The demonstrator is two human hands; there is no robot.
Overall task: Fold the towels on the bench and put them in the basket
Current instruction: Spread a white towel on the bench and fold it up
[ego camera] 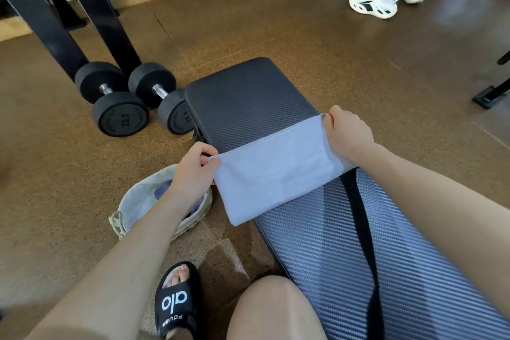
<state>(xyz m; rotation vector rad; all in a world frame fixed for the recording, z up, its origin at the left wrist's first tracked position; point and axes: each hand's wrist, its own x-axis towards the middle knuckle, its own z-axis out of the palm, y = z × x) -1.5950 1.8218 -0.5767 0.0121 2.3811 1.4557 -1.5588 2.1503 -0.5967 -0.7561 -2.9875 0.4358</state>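
Light blue towel (271, 171), folded to a flat rectangle, is held stretched between both hands across the bench (248, 96). Its far edge runs taut from hand to hand; the lower part droops, with the near-left corner hanging past the bench's left edge and the right portion lying on the padded top.

Left hand (194, 171): fingers curled, thumb on top, pinching the towel's far-left corner just off the bench's left edge. Grip closed tight on the cloth; the fingers below are partly hidden by the fabric.

Right hand (349, 132): thumb and forefinger pinched on the towel's far-right corner, near the bench's right edge. Remaining fingers curled down over the towel's right side, knuckles up.

Basket (132, 201): on the floor just beside the bench's left edge, directly under the left wrist and forearm. Pale lining, woven rim; something darker, bluish-purple, lies inside, mostly hidden by the arm, so I cannot tell what it is.

A black strap (361, 218) runs along the bench top from under the towel toward the near end.

Two black dumbbells (121, 96) marked 22.5 sit on the floor beside the bench's far-left corner. Another person's white shoes (372, 5) are on the floor well beyond the far end. Wearer's black slide sandal (176, 301) is beside the bench's near-left edge.
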